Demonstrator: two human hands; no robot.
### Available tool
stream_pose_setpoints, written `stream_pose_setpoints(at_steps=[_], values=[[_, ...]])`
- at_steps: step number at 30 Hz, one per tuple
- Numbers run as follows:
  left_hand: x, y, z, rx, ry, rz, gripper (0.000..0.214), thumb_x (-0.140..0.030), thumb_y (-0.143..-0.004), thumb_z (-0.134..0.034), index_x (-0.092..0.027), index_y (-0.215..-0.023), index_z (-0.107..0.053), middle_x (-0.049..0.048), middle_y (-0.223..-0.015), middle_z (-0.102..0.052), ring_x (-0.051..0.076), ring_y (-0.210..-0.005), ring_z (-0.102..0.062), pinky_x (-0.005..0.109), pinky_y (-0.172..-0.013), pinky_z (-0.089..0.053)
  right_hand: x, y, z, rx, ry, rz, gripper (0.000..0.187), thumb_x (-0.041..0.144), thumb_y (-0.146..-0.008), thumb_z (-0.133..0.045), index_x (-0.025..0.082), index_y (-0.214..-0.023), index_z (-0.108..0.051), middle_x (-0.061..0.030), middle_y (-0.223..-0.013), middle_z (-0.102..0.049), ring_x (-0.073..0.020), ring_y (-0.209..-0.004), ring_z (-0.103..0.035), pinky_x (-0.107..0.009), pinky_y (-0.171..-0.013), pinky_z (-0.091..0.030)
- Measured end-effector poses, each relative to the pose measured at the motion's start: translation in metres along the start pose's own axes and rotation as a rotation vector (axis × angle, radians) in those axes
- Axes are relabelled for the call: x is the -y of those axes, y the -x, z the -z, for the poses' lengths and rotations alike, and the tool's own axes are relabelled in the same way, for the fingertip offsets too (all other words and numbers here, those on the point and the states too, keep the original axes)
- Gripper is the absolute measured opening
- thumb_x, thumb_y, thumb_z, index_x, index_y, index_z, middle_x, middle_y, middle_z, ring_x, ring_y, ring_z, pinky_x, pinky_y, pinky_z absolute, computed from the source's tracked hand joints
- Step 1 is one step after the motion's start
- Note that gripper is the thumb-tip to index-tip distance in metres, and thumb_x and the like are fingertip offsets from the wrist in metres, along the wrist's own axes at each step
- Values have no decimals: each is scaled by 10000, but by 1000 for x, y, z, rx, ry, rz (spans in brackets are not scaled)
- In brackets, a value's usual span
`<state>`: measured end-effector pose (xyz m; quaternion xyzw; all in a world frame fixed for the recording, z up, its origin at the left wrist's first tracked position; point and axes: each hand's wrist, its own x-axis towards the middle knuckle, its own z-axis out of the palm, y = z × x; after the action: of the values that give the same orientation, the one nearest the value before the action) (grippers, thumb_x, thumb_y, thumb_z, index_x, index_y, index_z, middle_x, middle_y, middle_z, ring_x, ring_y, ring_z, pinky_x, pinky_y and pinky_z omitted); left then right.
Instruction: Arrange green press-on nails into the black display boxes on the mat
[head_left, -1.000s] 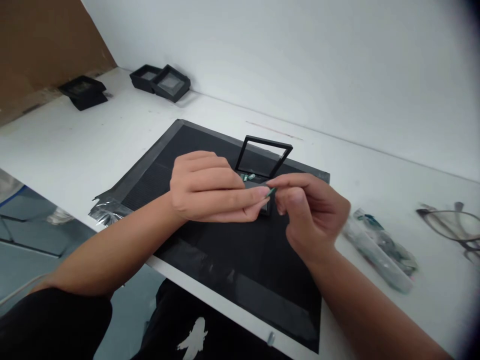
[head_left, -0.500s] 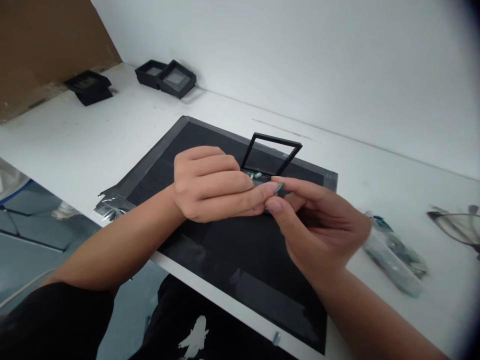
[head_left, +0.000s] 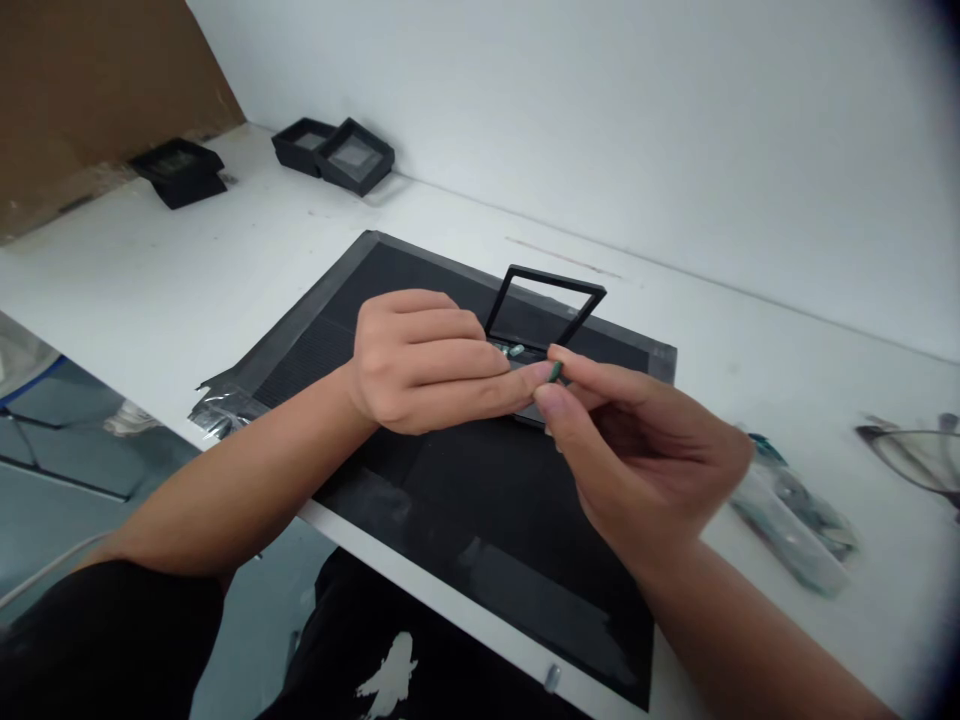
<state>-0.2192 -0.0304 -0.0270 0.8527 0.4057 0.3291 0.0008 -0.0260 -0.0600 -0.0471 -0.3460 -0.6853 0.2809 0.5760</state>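
Observation:
A small dark green piece (head_left: pixel 555 372), too small to name closely, is at the fingertips of both hands above the mat. My right hand (head_left: pixel 637 435) pinches it between thumb and index finger. From the other side the index fingertip of my left hand (head_left: pixel 431 365) meets it; that hand's other fingers are curled in and its thumb is hidden. Just behind the fingers stands a black box with its framed clear lid (head_left: pixel 551 292) tilted up. Several small shiny green pieces (head_left: pixel 514 350) show at its edge, and my hands cover most of the box.
A black ribbed mat (head_left: pixel 480 500) lies under my hands on the white table (head_left: pixel 247 240). On the right are a clear bag of green pieces (head_left: pixel 799 520) and eyeglasses (head_left: pixel 911 455). Black framed boxes (head_left: pixel 352 157) sit at the back left, below the white wall.
The green piece has turned between my fingertips and now shows a darker, narrower side. Both hands have shifted slightly to the right. The box lid has not moved.

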Motion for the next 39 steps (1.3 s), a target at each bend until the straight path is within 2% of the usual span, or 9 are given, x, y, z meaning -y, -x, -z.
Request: stream_pose_setpoints(at_steps=[6, 12, 15, 17, 19, 22, 27, 32, 39], values=[[1, 2, -3, -79, -3, -19, 448, -676, -853, -550, -305, -653, -701, -29, -507, -600, 118, -454, -527, 307, -479, -370, -2, -3, 5, 47, 70, 30, 222, 218, -820, -767, 308, -1022, -769, 14, -725, -716, -161, -637, -647, -334, -575, -569], [4, 2, -4, -70, -134, 48, 496, -680, -872, -542, -279, -609, -670, -21, -510, -591, 124, -499, -539, 307, -534, -366, -4, -10, 10, 66, 135, 9, 212, 222, -852, -747, 299, -1049, -755, 44, -637, -629, -123, -538, -560, -307, -547, -518], [14, 2, -9, -19, -199, 59, 475, -651, -900, -536, -270, -659, -687, -15, -616, -659, 130, -597, -594, 300, -600, -385, -14, -17, 14, 31, 282, -17, 153, 306, -873, -725, 273, -1017, -762, 40, -608, -602, -121, -513, -541, -296, -527, -485], [22, 2, -12, 9, -166, 75, 426, -608, -921, -535, -266, -750, -722, -12, -649, -676, 127, -640, -617, 284, -619, -386, -27, -22, 18, 54, 414, -25, 162, 350, -871, -716, 252, -989, -770, 34, -601, -603, -116, -502, -527, -288, -523, -459], [29, 2, -13, 86, -58, 128, 373, -585, -914, -561, -271, -942, -760, -22, -626, -665, 113, -619, -612, 259, -598, -372, -40, -27, 21, 162, 541, -55, 180, 360, -861, -712, 227, -963, -776, 29, -586, -605, -116, -497, -523, -289, -536, -436], [34, 2, -12, 277, 86, 214, 448, -617, -876, -600, -289, -1146, -743, -42, -600, -654, 92, -557, -583, 231, -557, -345, -54, -31, 23, 338, 723, -125, 217, 378, -852, -697, 210, -958, -785, 23, -542, -591, -138, -497, -527, -303, -543, -384], [35, 2, -13, 433, 100, 237, 578, -692, -879, -532, -312, -1291, -672, -39, -600, -642, 93, -538, -557, 229, -542, -315, -62, -30, 15, 429, 853, -76, 242, 360, -884, -628, 239, -1028, -780, -8, -642, -650, -178, -594, -576, -304, -556, -337], [33, 0, -22, 545, 11, 223, 579, -703, -880, -507, -342, -1307, -656, -24, -663, -690, 113, -553, -566, 242, -536, -270, -69, -27, 11, 456, 845, -34, 255, 386, -905, -602, 239, -1017, -777, -25, -736, -701, -186, -652, -607, -298, -558, -340], [30, 0, -28, 543, -76, 179, 540, -647, -902, -511, -338, -1327, -635, -17, -729, -722, 138, -617, -609, 254, -555, -258, -68, -28, 10, 447, 931, -43, 251, 385, -894, -616, 244, -1014, -785, -31, -736, -719, -209, -664, -628, -302, -548, -300]])
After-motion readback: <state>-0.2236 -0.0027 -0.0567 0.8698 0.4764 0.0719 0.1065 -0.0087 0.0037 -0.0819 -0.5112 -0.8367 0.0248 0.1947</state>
